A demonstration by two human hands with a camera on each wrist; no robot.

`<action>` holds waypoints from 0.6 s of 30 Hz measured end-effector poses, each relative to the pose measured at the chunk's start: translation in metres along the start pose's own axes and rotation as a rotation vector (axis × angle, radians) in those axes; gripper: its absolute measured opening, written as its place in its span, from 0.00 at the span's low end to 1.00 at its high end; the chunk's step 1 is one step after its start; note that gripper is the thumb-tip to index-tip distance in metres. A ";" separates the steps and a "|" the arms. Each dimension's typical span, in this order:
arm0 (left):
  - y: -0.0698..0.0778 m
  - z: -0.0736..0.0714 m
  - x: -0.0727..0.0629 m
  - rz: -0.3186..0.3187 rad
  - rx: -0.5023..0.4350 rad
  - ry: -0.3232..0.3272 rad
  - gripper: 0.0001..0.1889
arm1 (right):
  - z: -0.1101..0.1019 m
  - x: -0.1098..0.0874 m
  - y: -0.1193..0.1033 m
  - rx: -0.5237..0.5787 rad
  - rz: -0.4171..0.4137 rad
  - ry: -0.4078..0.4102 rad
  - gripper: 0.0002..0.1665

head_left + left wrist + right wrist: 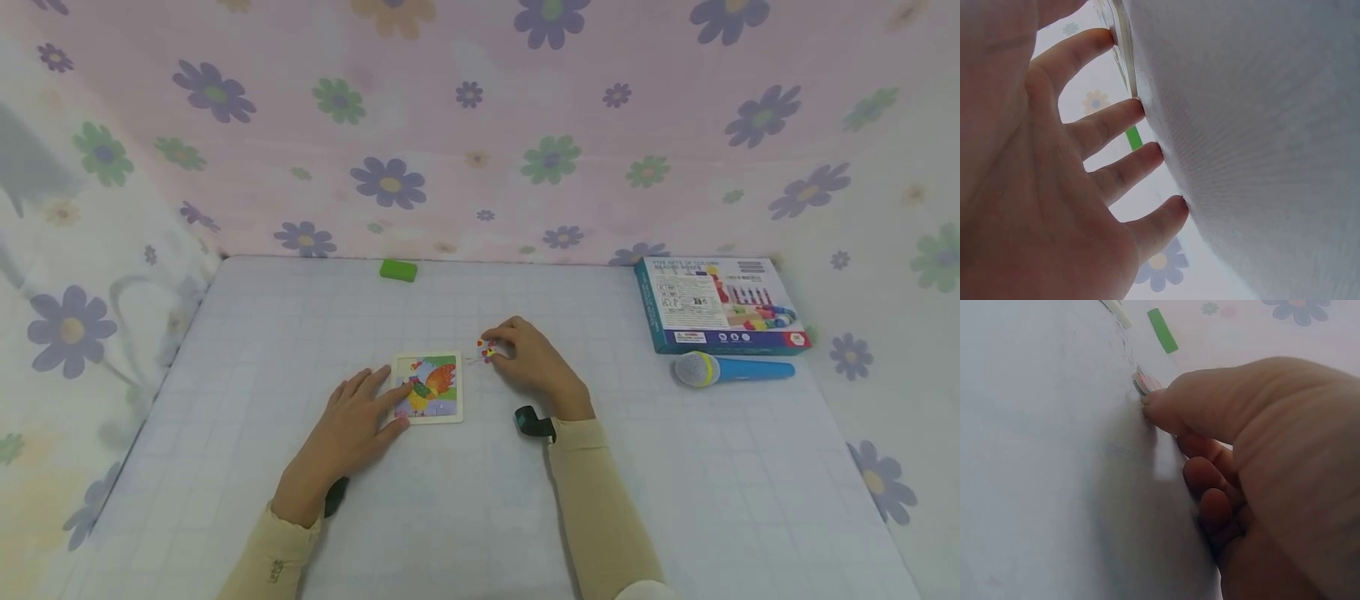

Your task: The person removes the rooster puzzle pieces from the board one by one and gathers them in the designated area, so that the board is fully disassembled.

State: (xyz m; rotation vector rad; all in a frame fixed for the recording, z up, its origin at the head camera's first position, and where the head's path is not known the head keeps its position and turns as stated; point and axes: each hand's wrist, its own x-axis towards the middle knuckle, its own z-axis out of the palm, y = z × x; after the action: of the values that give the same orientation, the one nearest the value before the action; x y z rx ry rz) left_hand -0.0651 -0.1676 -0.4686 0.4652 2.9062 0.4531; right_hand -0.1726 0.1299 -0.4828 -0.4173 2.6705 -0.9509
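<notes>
A square picture puzzle (437, 406) with a pale frame and a colourful hen picture lies flat on the table. My left hand (356, 429) rests over its left side with spread fingers. The index finger touches the picture, and the thumb lies at the frame's lower edge. Just right of the puzzle, my right hand (536, 362) pinches a small, thin, patterned piece (486, 347) in white, red and yellow between thumb and forefinger. Thin thread-like lines run from this piece toward the frame. In the right wrist view the piece (1144, 380) is partly hidden by the thumb.
A green block (398, 270) lies at the back edge of the table. At the right stand a boxed toy set (720, 304) and, in front of it, a blue toy microphone (738, 369). Flower-printed cloth (465, 142) hangs behind the table and at both sides.
</notes>
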 end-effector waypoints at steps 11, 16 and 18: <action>0.002 -0.003 -0.001 0.000 0.006 -0.001 0.30 | -0.003 -0.002 0.000 0.019 0.000 -0.012 0.21; 0.000 -0.001 -0.002 -0.009 0.005 -0.007 0.30 | -0.004 -0.002 0.000 0.017 0.003 -0.027 0.22; 0.000 -0.001 -0.001 -0.002 0.006 0.000 0.29 | -0.005 -0.002 0.000 0.026 0.019 -0.012 0.22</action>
State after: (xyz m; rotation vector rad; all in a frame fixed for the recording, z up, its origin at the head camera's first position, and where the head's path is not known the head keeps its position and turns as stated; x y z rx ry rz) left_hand -0.0646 -0.1681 -0.4680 0.4628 2.9086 0.4447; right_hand -0.1727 0.1334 -0.4785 -0.3906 2.6435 -0.9739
